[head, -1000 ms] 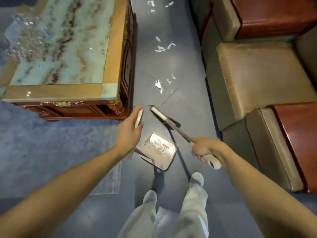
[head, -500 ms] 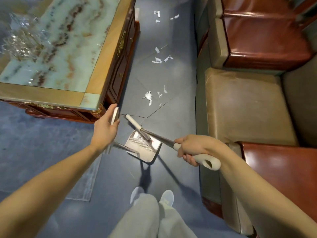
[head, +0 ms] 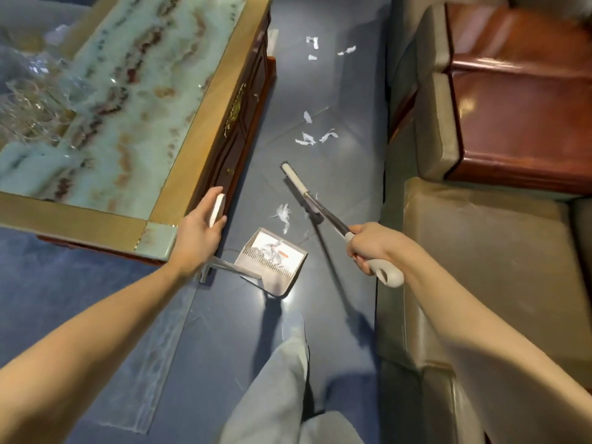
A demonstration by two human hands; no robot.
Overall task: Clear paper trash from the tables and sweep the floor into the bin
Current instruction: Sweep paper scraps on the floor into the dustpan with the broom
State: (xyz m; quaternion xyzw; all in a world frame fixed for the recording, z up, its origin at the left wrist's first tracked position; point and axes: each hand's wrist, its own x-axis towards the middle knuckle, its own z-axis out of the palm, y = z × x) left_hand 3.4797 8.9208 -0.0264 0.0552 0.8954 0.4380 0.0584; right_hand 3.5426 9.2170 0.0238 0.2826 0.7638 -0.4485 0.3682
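Note:
My left hand (head: 200,229) grips the white top of the dustpan's long handle. The grey dustpan (head: 272,261) stands on the dark blue floor with white paper scraps inside it. My right hand (head: 371,246) grips the white handle of the broom (head: 307,195), whose white head lies on the floor beyond the pan. A small clump of paper scraps (head: 282,213) lies between the broom head and the pan's mouth. More paper scraps (head: 312,137) are scattered farther up the aisle, and a few more scraps (head: 315,48) lie at the far end.
A marble-topped wooden coffee table (head: 205,100) stands at left, with crumpled clear plastic (head: 35,100) on it. Brown and grey sofas (head: 480,238) line the right side. The aisle between them is narrow. My legs (head: 288,395) are below the pan.
The view has moved forward along the aisle. The broom head has swung out of the dustpan to the floor beyond it, behind a clump of scraps. The pan stays beside the table corner.

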